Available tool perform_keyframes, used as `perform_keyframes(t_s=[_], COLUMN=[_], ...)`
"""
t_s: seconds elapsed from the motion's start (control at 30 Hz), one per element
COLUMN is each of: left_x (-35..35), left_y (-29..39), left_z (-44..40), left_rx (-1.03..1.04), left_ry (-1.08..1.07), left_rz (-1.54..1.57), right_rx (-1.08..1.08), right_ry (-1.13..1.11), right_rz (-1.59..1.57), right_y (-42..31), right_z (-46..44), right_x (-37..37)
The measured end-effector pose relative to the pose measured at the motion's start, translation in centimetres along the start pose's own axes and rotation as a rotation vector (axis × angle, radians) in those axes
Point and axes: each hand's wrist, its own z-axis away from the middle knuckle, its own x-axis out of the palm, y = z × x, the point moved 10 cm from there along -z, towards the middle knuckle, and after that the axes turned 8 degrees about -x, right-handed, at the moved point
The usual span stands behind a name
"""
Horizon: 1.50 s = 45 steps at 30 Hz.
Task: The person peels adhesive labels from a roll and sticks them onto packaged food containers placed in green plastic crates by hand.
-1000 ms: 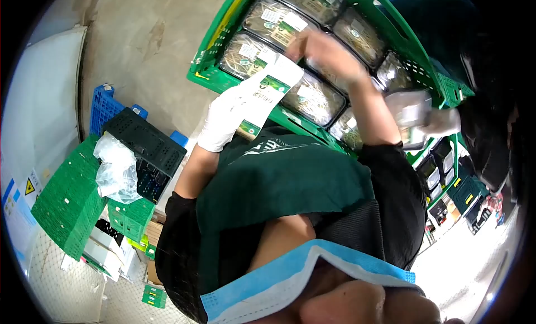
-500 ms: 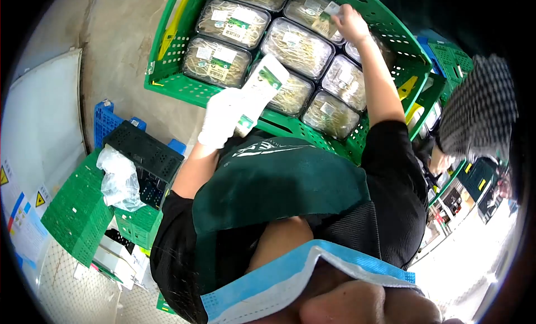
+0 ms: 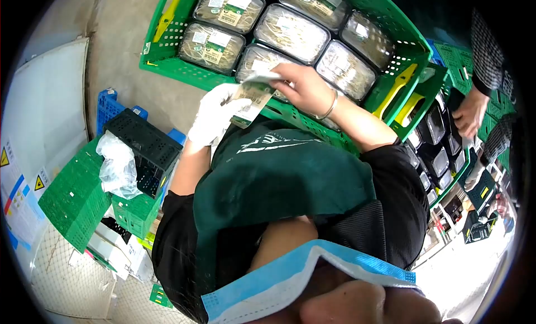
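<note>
My left hand [image 3: 211, 116], in a white glove, is closed around a small stack of printed green-and-white labels [image 3: 251, 103] in front of the green crate's near wall. Bare and wearing a bracelet, my right hand [image 3: 306, 89] pinches the top edge of the labels, and its fingertips cover part of it. Beyond both hands, the green crate [image 3: 268, 113] holds several clear-lidded packs of pale sprouts. Some packs carry a green label, such as the sprout pack [image 3: 192, 53] at the left; the sprout pack [image 3: 293, 42] in the middle has only a small white sticker.
At the left, a clear plastic bag [image 3: 118, 167] lies over a black crate [image 3: 142, 137] and green crates [image 3: 72, 198]. To the right, a co-worker's hand [image 3: 472, 113] is over another crate with black trays [image 3: 435, 125]. Yellow handles [image 3: 395, 92] sit on the crate's sides.
My right hand has drawn back from a far pack, where a green label shows, to the labels in my left hand. The co-worker's hand has moved over the neighbouring crate.
</note>
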Motion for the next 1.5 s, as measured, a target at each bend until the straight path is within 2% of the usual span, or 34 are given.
perform_keyframes(t_s=[0.03,0.07,0.1,0.17,0.2,0.27,0.33,0.37,0.43,0.5,0.57,0.6,0.63,0.67,0.7,0.73,0.77,0.8,0.83,0.87,0.9,0.97,1.0,1.03,1.1,1.13,1.17,1.23,1.27,1.3,1.37,1.43,1.47,1.5], left_x=[0.8,1.1,1.3,1.2,1.6,1.1,-0.3,-1.2,-3.2,-3.8,-3.6,-3.2,-3.0,-3.3,-3.5,-3.2,-3.0,-3.3,-2.7,-1.9,-1.6,-1.6,-1.9,-2.2,-2.7,-3.2,-4.1,-7.3,-7.4,-7.6,-7.5,-6.6,-5.7,-4.8], left_y=[4.3,4.2,3.9,0.7,0.6,0.0,-1.2,-2.1,-5.1,-5.4,-4.5,-4.5,-4.3,-4.2,-4.1,-4.3,-4.4,-4.0,-3.2,-2.8,-2.5,0.9,-1.4,-2.4,-4.7,-2.0,-2.7,-7.7,-7.7,-7.5,-6.9,-6.2,-6.0,-4.7], left_z=[1.6,1.6,1.5,0.9,0.9,1.6,2.3,2.5,2.5,3.2,3.9,4.1,4.4,4.8,5.1,5.0,4.9,4.9,4.8,5.0,5.1,6.6,5.5,5.3,4.9,7.3,7.6,5.9,6.1,6.3,6.6,6.2,5.7,5.6], left_rx=[0.313,0.344,0.375,0.212,0.248,0.284,0.237,0.237,0.140,0.169,0.275,0.275,0.300,0.325,0.325,0.284,0.244,0.247,0.264,0.280,0.277,0.569,0.238,0.237,0.321,0.635,0.634,0.232,0.229,0.234,0.234,0.220,0.221,0.372], left_ry=[0.042,0.063,0.083,0.142,0.073,0.008,-0.066,-0.056,0.002,0.024,-0.010,-0.010,0.013,0.035,0.036,0.023,0.009,0.004,-0.061,-0.124,-0.120,0.141,0.128,0.125,0.022,0.077,0.074,0.012,0.015,0.032,0.050,0.086,0.078,0.081], left_rz=[0.252,0.193,0.135,0.185,0.075,-0.032,0.226,0.230,0.411,0.342,0.275,0.277,0.366,0.455,0.457,0.388,0.319,0.322,0.145,-0.032,-0.028,-0.227,-0.254,-0.254,-0.260,-0.383,-0.382,0.345,0.344,0.344,0.342,0.403,0.398,0.313], right_rx=[-0.016,-0.010,0.030,0.137,0.119,0.362,0.425,0.360,0.447,0.515,0.456,0.387,0.460,0.696,0.378,0.294,0.237,0.147,0.043,0.076,0.106,0.135,0.240,0.344,0.511,0.486,0.458,0.622,0.582,0.623,0.525,0.584,0.608,0.618], right_ry=[-0.033,-0.085,-0.005,0.002,0.014,0.095,0.003,0.043,0.032,-0.001,0.249,0.284,0.188,0.025,0.017,-0.033,-0.092,-0.067,-0.028,-0.042,-0.060,0.006,-0.027,-0.059,0.093,0.007,-0.080,-0.212,-0.355,-0.380,-0.244,-0.141,-0.063,-0.012], right_rz=[-0.004,-0.023,-0.037,-0.052,-0.009,0.197,0.442,0.557,0.746,0.846,1.017,1.035,0.853,0.279,-0.263,-0.540,-0.188,0.073,0.081,0.048,0.006,-0.046,0.028,0.103,0.168,0.320,0.472,0.609,0.741,0.841,0.937,0.907,0.677,-0.030], right_y=[-0.7,-1.4,-1.7,-1.3,-0.7,4.7,10.8,14.4,20.0,21.5,17.8,16.0,13.3,13.5,8.4,4.6,-0.5,-2.3,-3.5,-3.7,-4.0,-4.8,-4.6,-3.8,3.6,5.6,7.3,13.7,15.0,16.7,14.8,12.0,11.1,10.4], right_z=[0.4,0.8,1.1,1.5,1.4,1.3,1.0,1.4,1.7,2.0,2.8,3.1,2.7,3.9,2.2,2.2,1.5,1.4,1.2,1.3,1.4,1.2,1.0,1.3,1.9,1.8,1.4,3.5,4.0,5.0,4.3,4.4,4.9,5.5], right_x=[0.9,1.8,1.7,1.0,0.5,-3.1,-6.6,-7.1,-6.3,-5.4,-6.7,-6.3,-4.9,-1.1,2.9,5.8,6.0,6.0,6.5,7.1,7.9,7.3,6.2,5.3,0.6,-0.7,-1.3,2.0,4.4,5.8,5.2,2.6,1.9,3.6])
